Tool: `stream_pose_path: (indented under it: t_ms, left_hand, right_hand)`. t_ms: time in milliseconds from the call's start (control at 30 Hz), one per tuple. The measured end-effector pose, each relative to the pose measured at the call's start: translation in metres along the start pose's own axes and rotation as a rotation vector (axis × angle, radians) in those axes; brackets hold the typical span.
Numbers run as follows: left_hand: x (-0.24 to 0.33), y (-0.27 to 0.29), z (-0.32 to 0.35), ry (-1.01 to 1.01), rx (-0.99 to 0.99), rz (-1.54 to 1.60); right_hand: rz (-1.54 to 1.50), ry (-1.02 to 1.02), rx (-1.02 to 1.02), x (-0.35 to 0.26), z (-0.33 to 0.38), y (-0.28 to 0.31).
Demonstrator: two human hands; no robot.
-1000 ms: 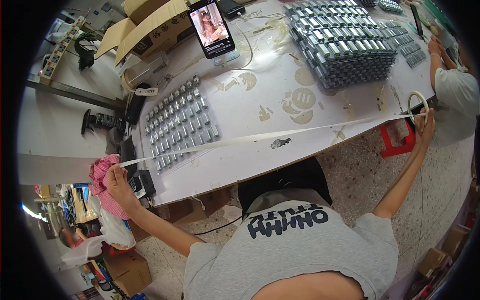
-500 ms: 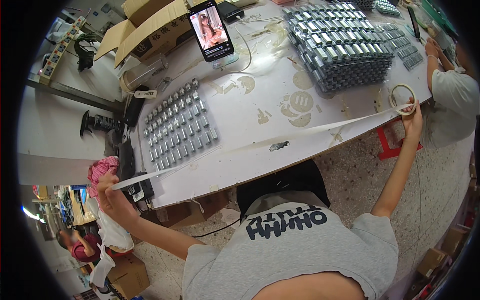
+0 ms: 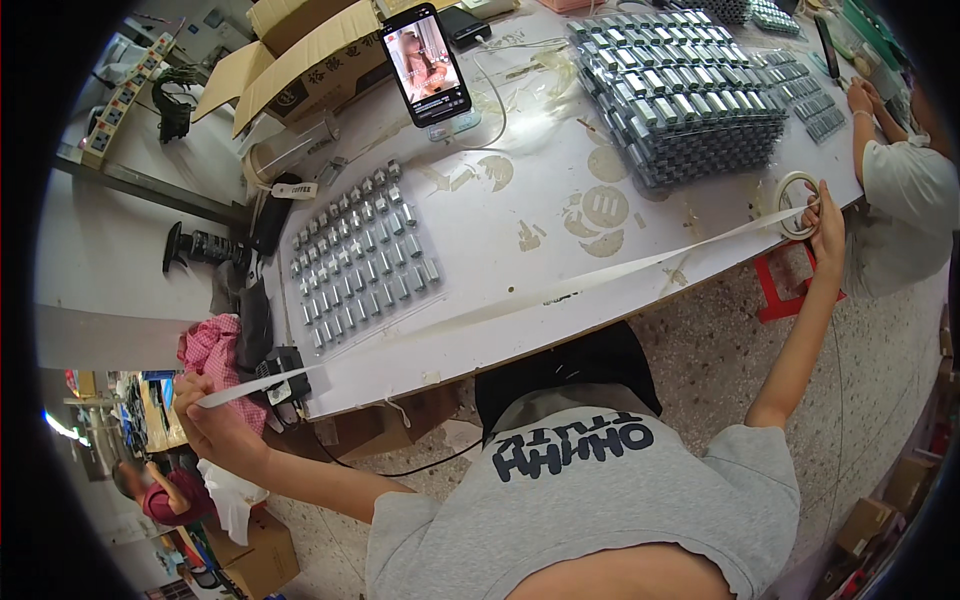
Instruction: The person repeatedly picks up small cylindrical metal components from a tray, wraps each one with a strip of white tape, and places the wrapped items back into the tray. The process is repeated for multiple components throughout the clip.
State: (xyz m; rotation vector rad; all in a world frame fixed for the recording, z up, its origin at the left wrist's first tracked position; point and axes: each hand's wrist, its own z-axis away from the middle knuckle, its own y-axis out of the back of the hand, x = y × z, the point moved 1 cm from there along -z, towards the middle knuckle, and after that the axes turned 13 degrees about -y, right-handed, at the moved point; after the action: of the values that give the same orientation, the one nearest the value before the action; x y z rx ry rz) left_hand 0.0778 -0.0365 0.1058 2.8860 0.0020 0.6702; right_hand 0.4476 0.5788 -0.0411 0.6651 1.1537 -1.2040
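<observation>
My right hand [image 3: 826, 222] holds a roll of clear tape [image 3: 797, 204] out past the right end of the white table [image 3: 520, 150]. A long strip of tape [image 3: 520, 305] runs from the roll across the table's front to my left hand [image 3: 205, 425], which pinches its free end below the table's left corner. Rows of small metal parts [image 3: 365, 255] lie on the table just behind the stretched strip.
A phone [image 3: 426, 65] stands propped at the back, beside an open cardboard box [image 3: 300, 60]. A big stack of packed metal parts [image 3: 690, 95] fills the back right. Another person [image 3: 905, 190] sits at the right end. A red stool [image 3: 790, 285] stands under the table.
My left hand pulled the tape end further down and left, off the table's corner. My right hand lifted the roll up toward the table's right edge, stretching the strip longer.
</observation>
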Motion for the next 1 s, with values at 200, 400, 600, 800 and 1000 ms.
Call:
stream_pose_path:
  t_ms: [200, 400, 600, 800, 1000]
  left_hand:
    - [-0.023, 0.003, -0.018, 0.252, 0.180, -0.152]
    - [-0.064, 0.017, -0.045, 0.362, 0.000, -0.194]
    - [-0.103, 0.019, -0.045, 0.506, -0.246, -0.140]
    - [-0.101, 0.007, -0.025, 0.553, -0.273, -0.065]
    - [-0.094, 0.017, -0.014, 0.526, -0.238, -0.069]
  right_hand:
    - [-0.001, 0.141, 0.085, -0.007, 0.029, -0.010]
    - [0.547, 0.331, 0.091, -0.013, 0.037, 0.026]
    - [0.232, 0.371, -0.055, 0.002, 0.042, 0.046]
    - [-0.073, 0.277, 0.050, 0.001, 0.025, 0.049]
    - [-0.018, -0.181, 0.090, 0.002, -0.010, 0.063]
